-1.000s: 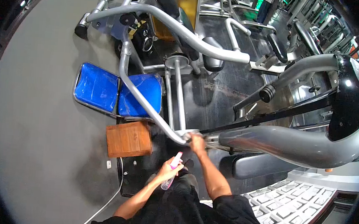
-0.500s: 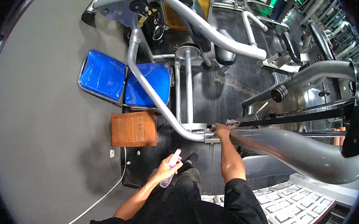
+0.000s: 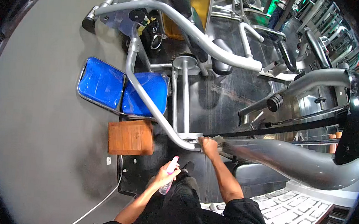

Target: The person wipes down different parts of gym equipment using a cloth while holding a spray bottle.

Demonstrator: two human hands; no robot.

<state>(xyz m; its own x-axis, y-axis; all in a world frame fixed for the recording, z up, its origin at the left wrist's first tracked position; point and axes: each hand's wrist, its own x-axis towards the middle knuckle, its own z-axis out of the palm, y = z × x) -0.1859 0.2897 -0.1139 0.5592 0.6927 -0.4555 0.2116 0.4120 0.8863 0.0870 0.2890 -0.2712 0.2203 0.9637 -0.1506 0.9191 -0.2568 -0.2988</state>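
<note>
My left hand [image 3: 166,175] is wrapped round a clear spray bottle [image 3: 172,165] with a pink and white top, held upright in front of my body. My right hand [image 3: 209,146] presses a greyish cloth [image 3: 218,139] against the joint where the bent silver tube [image 3: 158,114] meets the thick grey machine arm [image 3: 284,154]. The cloth is partly hidden by the fingers and slightly blurred.
A blue chair [image 3: 145,94] stands by the grey wall, behind the silver tube. Beside it is a wooden box [image 3: 131,138]. A white cable [image 3: 98,206] runs along the wall. More gym machines and a person [image 3: 276,15] are further back.
My right hand with the cloth moved right along the joint, then back left a little. My left hand still holds the bottle. The view has shifted slightly.
</note>
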